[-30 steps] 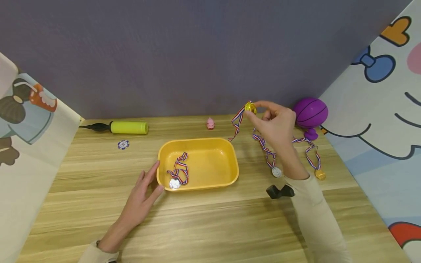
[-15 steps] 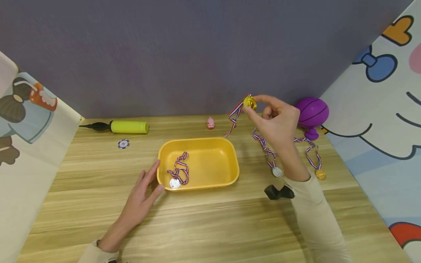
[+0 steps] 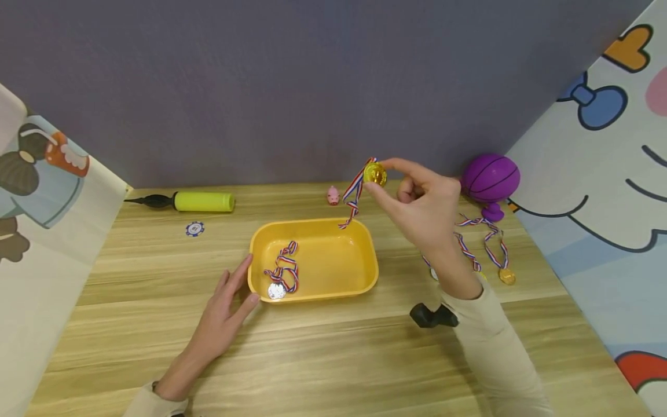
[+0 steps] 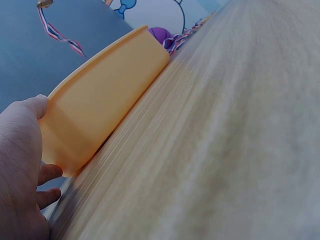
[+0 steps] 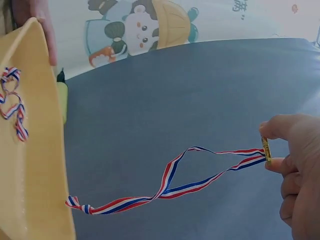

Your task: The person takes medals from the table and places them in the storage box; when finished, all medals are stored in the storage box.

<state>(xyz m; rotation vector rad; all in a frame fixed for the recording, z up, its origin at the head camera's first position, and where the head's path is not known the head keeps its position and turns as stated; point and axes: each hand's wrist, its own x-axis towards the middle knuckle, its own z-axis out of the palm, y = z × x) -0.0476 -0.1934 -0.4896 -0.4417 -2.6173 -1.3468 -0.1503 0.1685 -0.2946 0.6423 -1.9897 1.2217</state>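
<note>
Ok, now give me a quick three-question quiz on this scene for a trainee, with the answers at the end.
1. What does the right hand pinch?
a) the ball
b) a gold medal
c) the pump

2. True or false: the left hand touches the tray.

3. Fill in the blank: the tray's medal is ____ in colour.

Key: 1 b; 2 true; 3 silver.
</note>
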